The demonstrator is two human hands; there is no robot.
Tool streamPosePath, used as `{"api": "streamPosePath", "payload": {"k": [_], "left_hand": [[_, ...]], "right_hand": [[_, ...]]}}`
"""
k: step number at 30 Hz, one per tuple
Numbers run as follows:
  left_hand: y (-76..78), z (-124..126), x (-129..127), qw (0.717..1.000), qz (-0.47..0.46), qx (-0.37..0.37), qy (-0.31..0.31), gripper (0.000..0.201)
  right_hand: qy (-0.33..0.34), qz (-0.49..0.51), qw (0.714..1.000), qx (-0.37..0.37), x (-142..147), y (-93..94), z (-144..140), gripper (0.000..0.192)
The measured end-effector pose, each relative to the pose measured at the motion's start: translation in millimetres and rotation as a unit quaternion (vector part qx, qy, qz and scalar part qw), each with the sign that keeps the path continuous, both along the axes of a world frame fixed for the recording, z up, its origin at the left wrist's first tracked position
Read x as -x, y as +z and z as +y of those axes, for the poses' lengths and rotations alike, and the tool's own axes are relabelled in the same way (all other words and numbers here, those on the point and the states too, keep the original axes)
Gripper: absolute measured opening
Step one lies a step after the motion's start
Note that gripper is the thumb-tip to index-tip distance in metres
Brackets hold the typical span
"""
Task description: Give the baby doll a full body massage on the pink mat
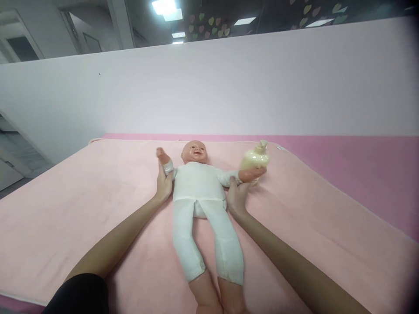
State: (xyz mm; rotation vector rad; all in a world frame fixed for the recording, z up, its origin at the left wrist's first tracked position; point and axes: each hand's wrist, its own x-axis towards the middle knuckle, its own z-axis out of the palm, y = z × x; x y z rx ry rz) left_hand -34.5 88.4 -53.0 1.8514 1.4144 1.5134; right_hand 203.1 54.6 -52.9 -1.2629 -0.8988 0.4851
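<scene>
A baby doll (200, 183) with a white cloth body and bare plastic head, hands and lower legs lies on its back, head away from me. My left hand (163, 185) is closed around the doll's arm on the left, just below its raised plastic hand. On the other side, my right hand (238, 195) grips the doll's other arm near the wrist, thumb on top; some of its fingers are hidden under the arm. Right behind that arm stands a glossy pale-yellow pump bottle (256, 158), partly covered by the doll's hand.
Under the doll spreads a pink towel-like cloth (98, 187) over a brighter pink surface (369, 174). A white partition wall (229, 87) rises along the far side. Dark glass with heart stickers (209, 26) shows above it. At the far left, floor is visible beyond the edge.
</scene>
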Motion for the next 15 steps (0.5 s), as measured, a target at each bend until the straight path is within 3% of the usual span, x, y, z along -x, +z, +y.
{"api": "streamPosePath", "payload": {"k": [2, 3, 6, 8, 9, 11, 12, 13, 15], "left_hand": [[7.0, -5, -3, 0.989, 0.145, 0.013, 0.014, 0.067], [10.2, -8, -4, 0.974, 0.225, 0.023, 0.023, 0.066], [18.0, -13, -7, 0.923, 0.380, 0.030, 0.055, 0.066], [20.6, -15, -8, 0.905, 0.419, 0.023, 0.067, 0.068], [20.8, -15, -8, 0.901, 0.427, 0.021, 0.069, 0.068], [19.0, -15, -8, 0.904, 0.423, 0.018, 0.064, 0.067], [17.1, -15, -7, 0.911, 0.407, 0.017, 0.057, 0.067], [14.8, -14, -6, 0.923, 0.382, 0.017, 0.047, 0.066], [9.4, -10, -2, 0.952, 0.303, 0.018, 0.020, 0.064]], "right_hand": [[0.049, -0.167, 0.984, 0.024, -2, 3.1, 0, 0.046], [0.071, -0.263, 0.961, 0.040, -3, 5.8, 0, 0.046], [0.086, -0.516, 0.849, 0.078, -1, 15.7, 0, 0.050], [0.065, -0.603, 0.789, 0.097, 2, 20.9, 0, 0.052], [0.057, -0.624, 0.773, 0.101, 4, 22.3, 0, 0.052], [0.052, -0.634, 0.765, 0.100, 5, 22.3, 0, 0.053], [0.057, -0.623, 0.774, 0.094, 5, 20.8, -1, 0.053], [0.065, -0.599, 0.794, 0.082, 3, 18.4, -2, 0.053], [0.086, -0.503, 0.859, 0.041, 0, 11.4, -5, 0.051]]}}
